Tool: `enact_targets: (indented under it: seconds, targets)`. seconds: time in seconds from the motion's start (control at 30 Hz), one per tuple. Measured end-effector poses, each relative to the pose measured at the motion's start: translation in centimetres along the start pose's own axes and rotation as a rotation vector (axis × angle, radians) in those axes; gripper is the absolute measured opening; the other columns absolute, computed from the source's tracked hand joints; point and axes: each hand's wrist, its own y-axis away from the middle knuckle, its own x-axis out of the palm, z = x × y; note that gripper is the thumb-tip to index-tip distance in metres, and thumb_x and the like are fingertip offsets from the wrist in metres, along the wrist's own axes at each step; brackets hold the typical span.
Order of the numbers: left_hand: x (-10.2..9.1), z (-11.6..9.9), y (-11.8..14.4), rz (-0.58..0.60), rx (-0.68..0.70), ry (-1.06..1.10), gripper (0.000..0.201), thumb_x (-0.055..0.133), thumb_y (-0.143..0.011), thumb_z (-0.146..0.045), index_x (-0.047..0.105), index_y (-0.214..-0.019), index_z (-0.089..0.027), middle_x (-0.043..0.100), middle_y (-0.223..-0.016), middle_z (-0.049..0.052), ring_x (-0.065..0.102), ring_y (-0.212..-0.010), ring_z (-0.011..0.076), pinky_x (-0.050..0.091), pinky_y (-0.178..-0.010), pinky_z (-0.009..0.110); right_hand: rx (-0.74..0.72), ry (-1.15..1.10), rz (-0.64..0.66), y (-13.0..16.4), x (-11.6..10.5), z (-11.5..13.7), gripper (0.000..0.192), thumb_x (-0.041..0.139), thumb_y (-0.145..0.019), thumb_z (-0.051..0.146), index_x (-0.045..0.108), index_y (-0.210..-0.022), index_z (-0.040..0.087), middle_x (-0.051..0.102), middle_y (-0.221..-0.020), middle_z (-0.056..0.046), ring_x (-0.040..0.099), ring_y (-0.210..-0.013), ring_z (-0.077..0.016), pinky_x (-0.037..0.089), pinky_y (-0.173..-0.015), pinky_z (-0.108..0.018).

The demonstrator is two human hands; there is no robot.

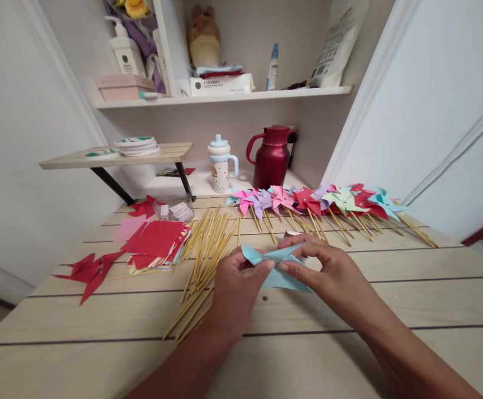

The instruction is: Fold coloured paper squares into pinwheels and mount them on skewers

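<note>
Left hand [236,285], right hand [330,269]: both grips pinched on blue paper [285,281]. Uneven thumb pressure could let a corner spring back; left wrist could scatter sticks [202,259].

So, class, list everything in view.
Paper: one, blue, front centre
Sticks: many, tan, left of paper
Pinwheels: many, mixed, back right
Paper stack: one, red-topped, left
Loose sheet: one, pink, beside stack
Cut shapes: two, red, near stack
Packets: unclear, whitish, behind stack
Table: one, pale wood, below
Stand: one, wooden, back left
Discs: several, white, on stand
Cup: one, blue-white, lower shelf
Jug: one, red, beside cup
Pump bottle: one, white, upper left
Box: one, pink, upper left
Toy: one, brown, upper shelf
Pack: one, white, upper shelf
Spray bottle: one, blue-white, upper shelf
Bag: one, white, upper right
Left hand: one, holding paper
Right hand: one, holding paper
</note>
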Motion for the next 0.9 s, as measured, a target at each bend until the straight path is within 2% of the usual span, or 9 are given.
enact_targets:
  seconds: [0.17, 0.33, 0.37, 0.43, 0.5, 0.57, 0.73, 0.9]
  targets:
    - [0.1, 0.3, 0.0, 0.022, 0.01, 0.034, 0.019, 0.081, -0.068, -0.031, 0.074, -0.081, -0.018, 0.073, -0.077, 0.004, 0.065, -0.071, 0.016, 0.049, -0.067, 0.026, 0.076, -0.01, -0.001, 0.1, 0.3, 0.3, 0.024, 0.07, -0.08, 0.04, 0.064, -0.066, 0.022, 0.065, -0.078, -0.002, 0.059, -0.076, -0.0197, 0.044, -0.068, -0.031]
    - [0.3, -0.7, 0.0, 0.106, 0.013, 0.17, 0.051, 0.083, -0.066, -0.027, 0.068, -0.115, -0.02, 0.073, -0.099, 0.008, 0.067, -0.083, 0.0186, 0.052, -0.075, 0.028, 0.288, -0.308, -0.008, -0.2, 0.2, -0.4, 0.031, 0.075, -0.074, 0.046, 0.06, -0.068, 0.02, 0.055, -0.062, 0.002, 0.048, -0.055, -0.013, 0.035, -0.051, -0.026]
    - [0.3, -0.9, 0.0, 0.127, 0.002, 0.169, 0.052, 0.083, -0.066, -0.027, 0.068, -0.115, -0.019, 0.073, -0.099, 0.009, 0.067, -0.085, 0.0192, 0.052, -0.076, 0.029, 0.32, -0.369, -0.018, -0.2, 0.1, -0.5, 0.032, 0.076, -0.072, 0.047, 0.059, -0.068, 0.02, 0.054, -0.06, 0.003, 0.046, -0.053, -0.0121, 0.033, -0.049, -0.026]
    - [0.2, -1.2, 0.0, 0.159, -0.03, 0.125, 0.039, 0.082, -0.068, -0.028, 0.073, -0.104, -0.017, 0.073, -0.096, 0.01, 0.067, -0.085, 0.0203, 0.052, -0.078, 0.03, 0.349, -0.445, -0.043, -0.4, 0.0, -0.7, 0.033, 0.079, -0.07, 0.046, 0.059, -0.067, 0.02, 0.053, -0.059, 0.004, 0.044, -0.051, -0.0111, 0.031, -0.048, -0.025]
    - [0.1, -1.2, 0.0, 0.164, -0.041, 0.057, 0.025, 0.08, -0.07, -0.03, 0.075, -0.09, -0.017, 0.074, -0.096, 0.011, 0.067, -0.086, 0.0218, 0.052, -0.08, 0.031, 0.355, -0.476, -0.053, -0.4, 0.0, -0.6, 0.033, 0.081, -0.068, 0.044, 0.059, -0.065, 0.02, 0.051, -0.057, 0.005, 0.043, -0.051, -0.0106, 0.03, -0.048, -0.024]
    - [0.0, -1.1, 0.0, 0.148, -0.029, 0.015, 0.021, 0.08, -0.069, -0.031, 0.076, -0.084, -0.017, 0.073, -0.101, 0.012, 0.067, -0.089, 0.0237, 0.051, -0.082, 0.033, 0.363, -0.487, -0.044, -0.4, 0.0, -0.4, 0.032, 0.081, -0.067, 0.043, 0.06, -0.065, 0.02, 0.053, -0.057, 0.004, 0.043, -0.052, -0.0108, 0.03, -0.047, -0.024]
    - [0.0, -0.8, -0.1, 0.101, -0.051, 0.011, 0.023, 0.08, -0.068, -0.032, 0.076, -0.085, -0.018, 0.073, -0.103, 0.012, 0.067, -0.082, 0.0225, 0.052, -0.077, 0.033, 0.378, -0.497, 0.003, -0.3, 0.3, 0.0, 0.03, 0.082, -0.066, 0.043, 0.063, -0.068, 0.019, 0.058, -0.061, 0.003, 0.047, -0.054, -0.0111, 0.034, -0.05, -0.024]
    - [0.0, -0.5, 0.0, 0.144, -0.042, 0.03, 0.022, 0.079, -0.069, -0.032, 0.076, -0.085, -0.017, 0.073, -0.095, 0.011, 0.067, -0.083, 0.0235, 0.052, -0.079, 0.035, 0.364, -0.479, 0.027, -0.3, 0.6, 0.0, 0.031, 0.081, -0.068, 0.041, 0.061, -0.066, 0.018, 0.054, -0.059, 0.004, 0.044, -0.054, -0.0098, 0.03, -0.051, -0.024]
